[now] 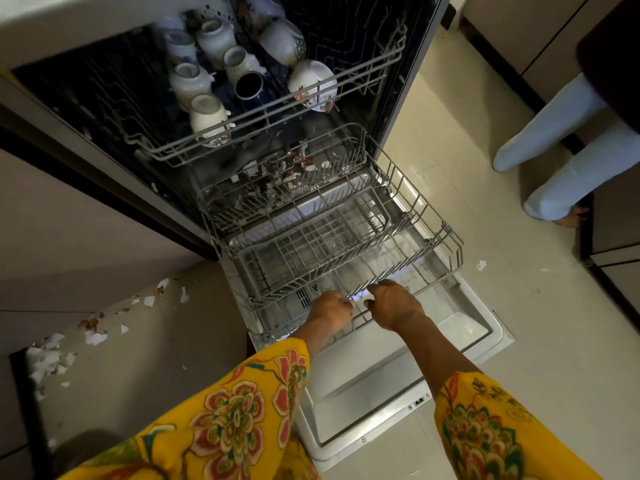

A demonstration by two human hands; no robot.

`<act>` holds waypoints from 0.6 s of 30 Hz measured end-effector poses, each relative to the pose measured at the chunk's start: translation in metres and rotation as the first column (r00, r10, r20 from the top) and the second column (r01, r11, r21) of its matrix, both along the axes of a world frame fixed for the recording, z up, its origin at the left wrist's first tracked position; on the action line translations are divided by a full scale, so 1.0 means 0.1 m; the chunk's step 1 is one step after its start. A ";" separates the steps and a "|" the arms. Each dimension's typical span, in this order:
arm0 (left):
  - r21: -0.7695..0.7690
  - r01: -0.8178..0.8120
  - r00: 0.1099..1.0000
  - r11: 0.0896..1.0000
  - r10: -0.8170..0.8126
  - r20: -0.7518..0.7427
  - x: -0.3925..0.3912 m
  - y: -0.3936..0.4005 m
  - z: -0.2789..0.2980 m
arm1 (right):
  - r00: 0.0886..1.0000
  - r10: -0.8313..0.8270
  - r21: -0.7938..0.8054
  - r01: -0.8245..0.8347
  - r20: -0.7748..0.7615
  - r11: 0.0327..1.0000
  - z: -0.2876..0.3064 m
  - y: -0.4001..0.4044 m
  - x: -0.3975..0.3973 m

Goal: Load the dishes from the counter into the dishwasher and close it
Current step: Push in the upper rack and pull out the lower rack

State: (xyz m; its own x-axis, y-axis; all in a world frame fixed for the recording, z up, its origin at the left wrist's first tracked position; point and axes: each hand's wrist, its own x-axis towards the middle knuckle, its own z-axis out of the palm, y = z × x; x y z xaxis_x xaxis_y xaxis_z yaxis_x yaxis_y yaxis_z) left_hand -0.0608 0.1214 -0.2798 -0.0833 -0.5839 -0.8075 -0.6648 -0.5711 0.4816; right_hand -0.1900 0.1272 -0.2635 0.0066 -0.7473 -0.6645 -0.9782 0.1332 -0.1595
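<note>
The dishwasher stands open, its door (398, 386) lying flat toward me. The lower rack (433, 216) is pulled out over the door, with a grey cutlery basket (311, 237) in it and dark dishes at its back (277, 174). My left hand (330, 311) and my right hand (393, 303) both grip the rack's front wire rim, fingers curled over it. The upper rack (277, 109) is partly out and holds several white cups and pots (207, 81), plus a flowered bowl (311, 84).
Another person's legs in pale trousers (561, 161) stand on the tiled floor at the right, close to the rack's corner. White shards and scraps (97, 336) lie scattered on the floor at the left. Cabinet fronts (69, 220) flank the dishwasher.
</note>
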 end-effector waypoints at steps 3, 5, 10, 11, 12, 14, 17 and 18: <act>-0.041 -0.011 0.999 0.999 0.012 0.033 0.12 -0.10 0.18 | 1.000 0.010 0.017 -0.010 0.004 1.000 0.17 -0.09 0.07; -0.071 -0.023 0.999 0.997 0.026 0.041 0.22 -0.16 0.33 | 0.999 0.032 0.022 -0.031 -0.007 0.999 0.31 -0.15 0.15; -0.139 -0.043 0.994 0.989 0.056 0.089 0.50 -0.34 0.73 | 0.995 0.095 -0.037 -0.095 -0.009 0.995 0.65 -0.27 0.44; -0.157 -0.037 0.993 0.987 0.053 0.105 0.57 -0.37 0.81 | 0.994 0.107 -0.049 -0.107 -0.008 0.993 0.72 -0.29 0.51; -0.175 -0.031 0.991 0.984 0.053 0.120 0.63 -0.39 0.89 | 0.992 0.123 -0.059 -0.124 -0.008 0.991 0.79 -0.32 0.57; -0.211 -0.026 0.988 0.977 0.058 0.146 0.78 -0.43 1.05 | 0.987 0.158 -0.081 -0.158 -0.013 0.984 0.95 -0.37 0.69; -0.282 -0.048 0.981 0.958 0.099 0.170 1.05 -0.45 1.31 | 0.984 0.176 -0.110 -0.173 0.011 0.979 1.20 -0.46 0.90; -0.305 -0.063 0.980 0.950 0.117 0.162 1.15 -0.44 1.40 | 0.983 0.181 -0.122 -0.177 0.022 0.977 1.29 -0.48 0.98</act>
